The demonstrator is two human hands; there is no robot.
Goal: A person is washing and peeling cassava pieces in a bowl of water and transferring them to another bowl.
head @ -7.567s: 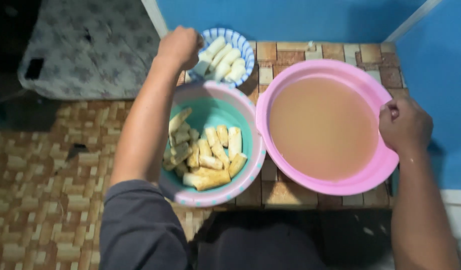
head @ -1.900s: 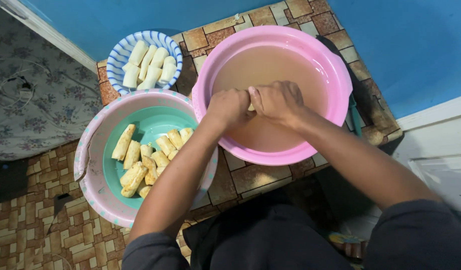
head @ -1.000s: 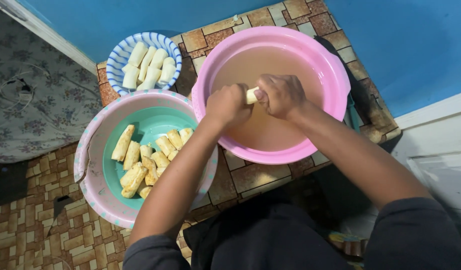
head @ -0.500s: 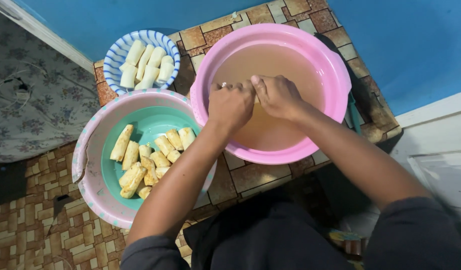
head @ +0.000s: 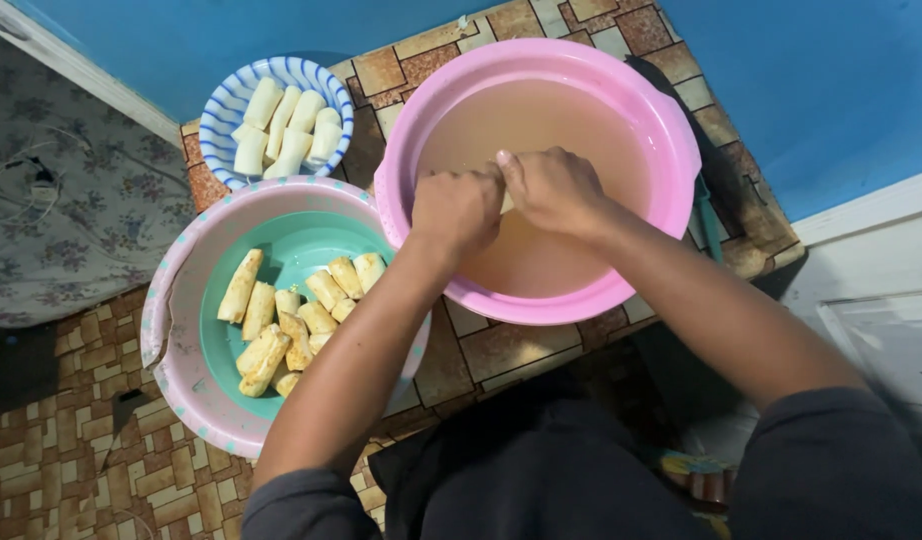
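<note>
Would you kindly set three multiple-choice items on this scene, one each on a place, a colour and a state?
1. Where are both hands?
A. Over the round pink plastic basin of cloudy water
B. Over the blue-and-white striped bowl
C. On the floor

2. What colour is the inside of the pink-rimmed basin of yellowish pieces?
A. Red
B. Teal
C. Black

3. What does the striped bowl hold?
A. Nothing
B. Water only
C. Pale peeled pieces

Answers: 1 A, the left hand and right hand meet above the pink basin. 2 B, its inside is teal. 3 C, white sticks fill the striped bowl.
</note>
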